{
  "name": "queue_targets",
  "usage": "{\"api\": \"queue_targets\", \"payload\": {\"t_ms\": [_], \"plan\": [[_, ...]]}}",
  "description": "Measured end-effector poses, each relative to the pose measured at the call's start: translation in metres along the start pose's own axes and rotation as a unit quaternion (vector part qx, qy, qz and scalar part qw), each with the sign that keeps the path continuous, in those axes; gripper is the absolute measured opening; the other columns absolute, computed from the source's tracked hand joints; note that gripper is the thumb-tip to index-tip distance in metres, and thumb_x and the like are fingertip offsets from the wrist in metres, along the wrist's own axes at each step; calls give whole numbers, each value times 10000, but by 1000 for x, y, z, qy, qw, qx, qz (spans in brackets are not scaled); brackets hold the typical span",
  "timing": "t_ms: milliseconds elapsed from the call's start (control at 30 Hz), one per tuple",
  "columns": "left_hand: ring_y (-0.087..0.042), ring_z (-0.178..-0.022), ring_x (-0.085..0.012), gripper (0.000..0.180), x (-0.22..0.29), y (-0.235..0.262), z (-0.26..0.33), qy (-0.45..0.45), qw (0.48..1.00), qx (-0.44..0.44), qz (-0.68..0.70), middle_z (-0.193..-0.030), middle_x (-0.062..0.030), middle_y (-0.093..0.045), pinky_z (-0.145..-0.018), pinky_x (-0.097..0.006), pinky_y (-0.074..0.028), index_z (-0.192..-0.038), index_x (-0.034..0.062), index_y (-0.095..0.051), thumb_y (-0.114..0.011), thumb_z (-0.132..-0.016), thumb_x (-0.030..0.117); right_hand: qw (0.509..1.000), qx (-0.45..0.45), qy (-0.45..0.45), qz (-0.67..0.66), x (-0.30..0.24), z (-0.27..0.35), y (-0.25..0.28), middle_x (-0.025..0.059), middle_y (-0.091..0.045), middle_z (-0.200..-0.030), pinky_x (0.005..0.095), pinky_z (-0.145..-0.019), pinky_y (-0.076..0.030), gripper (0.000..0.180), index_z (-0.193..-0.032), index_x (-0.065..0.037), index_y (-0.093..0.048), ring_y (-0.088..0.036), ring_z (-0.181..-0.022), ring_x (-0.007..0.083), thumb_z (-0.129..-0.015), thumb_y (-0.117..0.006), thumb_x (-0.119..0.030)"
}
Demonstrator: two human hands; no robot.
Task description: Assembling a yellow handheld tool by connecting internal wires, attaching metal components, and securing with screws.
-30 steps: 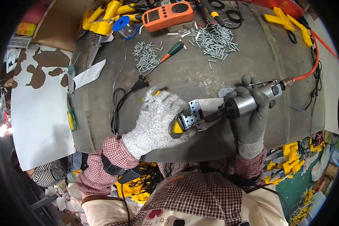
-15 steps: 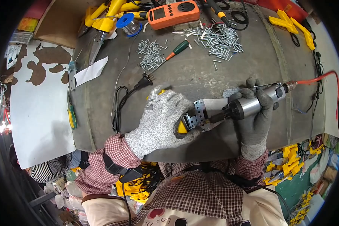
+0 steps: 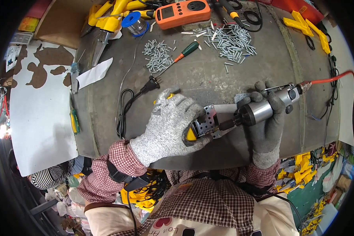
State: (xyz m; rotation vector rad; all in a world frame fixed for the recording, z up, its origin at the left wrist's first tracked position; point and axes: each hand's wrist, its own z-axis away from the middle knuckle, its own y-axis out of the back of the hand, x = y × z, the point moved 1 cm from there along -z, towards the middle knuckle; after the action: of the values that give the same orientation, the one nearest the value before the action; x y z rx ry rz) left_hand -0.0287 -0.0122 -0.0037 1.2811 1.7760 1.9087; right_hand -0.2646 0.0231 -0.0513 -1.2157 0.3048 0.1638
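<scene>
My left hand (image 3: pixel 169 128), in a grey speckled glove, is closed around a yellow-bodied tool (image 3: pixel 191 134), most of which the palm hides. A perforated metal bracket (image 3: pixel 205 121) and a flat pale blade (image 3: pixel 226 109) stick out of it to the right. My right hand (image 3: pixel 268 135), gloved in darker grey, grips a silver and black air screwdriver (image 3: pixel 259 114). Its dark nose points left and meets the bracket's lower right side; the exact contact is too small to make out. A red air hose (image 3: pixel 330 80) runs from the screwdriver's rear.
Two piles of screws (image 3: pixel 236 43) lie toward the back, beside a green-handled screwdriver (image 3: pixel 189 49). An orange meter (image 3: pixel 183 15) and a blue solder spool (image 3: pixel 134 24) stand behind. A black plug (image 3: pixel 150 84) with its cord lies left. Yellow tool bodies (image 3: pixel 299 23) sit far right.
Both hands keep their grips, and the screwdriver's nose stays at the bracket. Only a very slight shift of the whole view shows.
</scene>
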Motion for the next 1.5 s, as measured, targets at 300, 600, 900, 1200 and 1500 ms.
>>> {"api": "queue_targets", "payload": {"t_ms": [300, 600, 900, 1200, 1500], "plan": [[-609, -988, -345, 624, 4, 2, -2, -3, 999, -26, -29, -972, -121, -620, -1095, -573, -349, -1033, 64, -668, -836, -666, 540, 997, -76, 3, -6, 8, 4, 16, 190, -592, -1248, 577, -1055, -478, 387, -1295, -41, -500, -584, -1181, 295, -954, -612, -185], [-593, -993, -338, 645, 7, 1, -3, 9, 999, -31, -41, -946, -118, -597, -1082, -558, -352, -1050, 60, -678, -799, -704, 591, 998, -23, 21, 63, 13, 11, 2, 177, -512, -1434, 719, -1074, -381, 521, -1411, -101, -436, -434, -1381, 374, -947, -626, -240], [-600, -950, -351, 632, 5, 0, -2, -4, 999, -12, -34, -919, -129, -594, -1079, -573, -352, -1037, 54, -667, -815, -697, 565, 998, -19, 38, 55, 15, 6, 6, 200, -464, -1469, 738, -1066, -376, 497, -1395, -76, -435, -416, -1400, 373, -963, -608, -250], [-585, -819, -344, 316, 6, -8, -3, 80, 994, 72, 10, -832, -103, -600, -946, -488, -424, -937, 79, -636, -711, -633, 122, 991, -57, 73, 98, 12, 2, 3, 229, -478, -1438, 667, -1057, -427, 421, -1285, -6, -496, -436, -1389, 354, -971, -594, -267], [-566, -789, -337, 303, 5, -8, -5, 80, 993, 81, 25, -791, -104, -575, -872, -471, -421, -903, 85, -633, -712, -612, 115, 981, -86, 100, 142, 4, 1, 1, 258, -492, -1408, 596, -1047, -478, 401, -1175, 64, -556, -456, -1379, 335, -978, -581, -284]]}}
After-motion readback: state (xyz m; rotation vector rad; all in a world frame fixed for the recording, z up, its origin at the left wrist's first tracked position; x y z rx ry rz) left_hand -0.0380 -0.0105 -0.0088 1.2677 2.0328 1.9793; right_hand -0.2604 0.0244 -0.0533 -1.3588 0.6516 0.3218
